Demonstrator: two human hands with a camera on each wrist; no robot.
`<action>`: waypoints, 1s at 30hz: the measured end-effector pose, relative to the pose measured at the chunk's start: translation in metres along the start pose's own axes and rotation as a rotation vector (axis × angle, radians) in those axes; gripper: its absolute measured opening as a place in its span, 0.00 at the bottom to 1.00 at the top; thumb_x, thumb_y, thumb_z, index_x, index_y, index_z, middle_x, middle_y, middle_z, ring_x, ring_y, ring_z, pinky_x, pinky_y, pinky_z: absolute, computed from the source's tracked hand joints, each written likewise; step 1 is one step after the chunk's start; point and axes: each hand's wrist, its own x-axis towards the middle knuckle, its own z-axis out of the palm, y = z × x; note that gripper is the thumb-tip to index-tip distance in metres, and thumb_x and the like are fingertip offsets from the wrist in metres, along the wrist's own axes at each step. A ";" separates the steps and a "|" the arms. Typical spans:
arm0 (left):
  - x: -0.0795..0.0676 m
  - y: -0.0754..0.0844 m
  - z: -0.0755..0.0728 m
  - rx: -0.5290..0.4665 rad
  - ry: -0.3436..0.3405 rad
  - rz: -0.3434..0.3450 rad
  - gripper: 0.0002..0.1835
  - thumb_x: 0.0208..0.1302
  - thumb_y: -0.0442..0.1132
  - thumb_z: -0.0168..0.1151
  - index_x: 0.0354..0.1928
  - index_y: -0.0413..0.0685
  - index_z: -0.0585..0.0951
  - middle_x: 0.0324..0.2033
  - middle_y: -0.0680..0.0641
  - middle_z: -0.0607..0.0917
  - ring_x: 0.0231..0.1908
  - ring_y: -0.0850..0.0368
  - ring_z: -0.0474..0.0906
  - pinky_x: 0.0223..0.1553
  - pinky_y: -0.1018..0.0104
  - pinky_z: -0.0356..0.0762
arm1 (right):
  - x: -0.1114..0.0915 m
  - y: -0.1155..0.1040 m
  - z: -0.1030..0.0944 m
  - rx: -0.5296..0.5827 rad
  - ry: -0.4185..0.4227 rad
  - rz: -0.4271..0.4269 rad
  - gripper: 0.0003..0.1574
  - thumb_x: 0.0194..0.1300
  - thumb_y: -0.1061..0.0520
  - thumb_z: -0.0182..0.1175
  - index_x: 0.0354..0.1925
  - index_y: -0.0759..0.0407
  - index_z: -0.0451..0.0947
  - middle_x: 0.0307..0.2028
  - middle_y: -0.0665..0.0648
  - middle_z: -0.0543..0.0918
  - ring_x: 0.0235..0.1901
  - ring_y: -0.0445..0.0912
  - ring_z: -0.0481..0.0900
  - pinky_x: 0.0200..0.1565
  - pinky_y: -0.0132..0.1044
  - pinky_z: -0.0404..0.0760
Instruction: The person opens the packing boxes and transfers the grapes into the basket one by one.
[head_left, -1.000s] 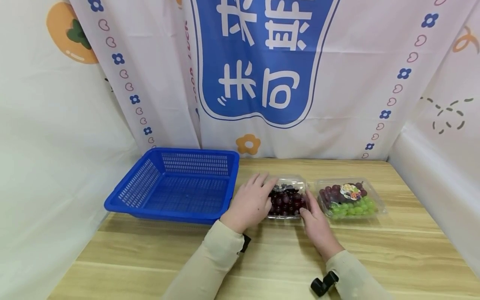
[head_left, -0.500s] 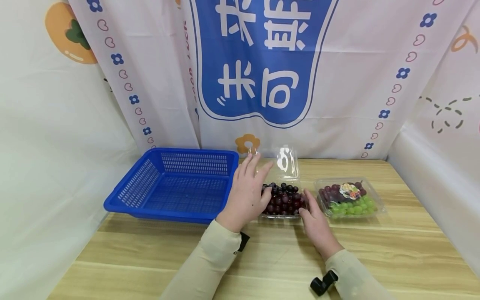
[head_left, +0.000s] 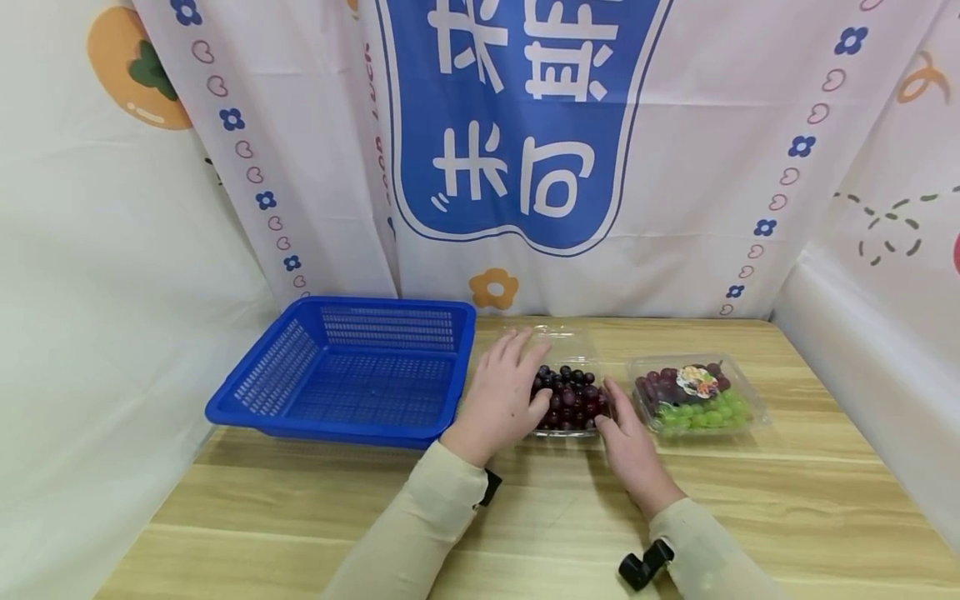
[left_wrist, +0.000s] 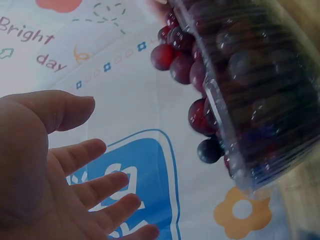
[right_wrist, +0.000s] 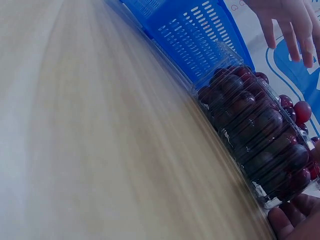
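Note:
Dark red grapes [head_left: 570, 402] fill a clear plastic clamshell box [head_left: 564, 433] on the wooden table. Its lid [head_left: 572, 342] is folded back behind it. My right hand [head_left: 633, 446] holds the box's right side, thumb at the near corner; in the right wrist view its fingertips [right_wrist: 281, 220] curl against the box's end. Spread fingers mark my left hand [head_left: 498, 404], which hovers over the left part of the box and hides some grapes. In the left wrist view that hand [left_wrist: 75, 175] is apart from the box wall [left_wrist: 265, 100] and holds nothing.
To the left stands a blue perforated plastic basket [head_left: 375, 432] with nothing in it. A closed clear box [head_left: 753, 412] of red and green grapes with a round sticker [head_left: 697, 382] sits right of my right hand. A printed curtain [head_left: 675, 250] hangs behind the table.
The lid has swung up off the grapes and back down behind the box. My left hand reached back with it, then drew slightly nearer. My right hand has stayed at the box's side.

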 end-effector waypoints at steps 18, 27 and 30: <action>0.020 0.026 0.026 0.170 -0.260 0.005 0.32 0.69 0.59 0.61 0.70 0.53 0.74 0.62 0.47 0.77 0.64 0.46 0.70 0.61 0.45 0.71 | 0.002 0.002 0.000 0.019 -0.004 0.000 0.41 0.79 0.56 0.44 0.82 0.45 0.41 0.80 0.56 0.47 0.77 0.59 0.47 0.72 0.61 0.46; 0.033 0.029 0.043 0.255 -0.360 -0.016 0.33 0.62 0.60 0.66 0.64 0.51 0.78 0.62 0.47 0.76 0.63 0.49 0.69 0.60 0.50 0.73 | 0.002 0.004 0.000 -0.001 -0.001 -0.004 0.41 0.79 0.55 0.45 0.82 0.42 0.42 0.80 0.54 0.47 0.77 0.59 0.46 0.73 0.61 0.46; 0.037 0.030 0.046 0.259 -0.380 -0.027 0.32 0.61 0.58 0.67 0.63 0.49 0.79 0.60 0.46 0.77 0.60 0.50 0.71 0.55 0.53 0.77 | 0.002 0.004 0.000 -0.011 0.001 -0.008 0.41 0.79 0.55 0.45 0.82 0.42 0.42 0.80 0.53 0.47 0.77 0.59 0.46 0.72 0.61 0.46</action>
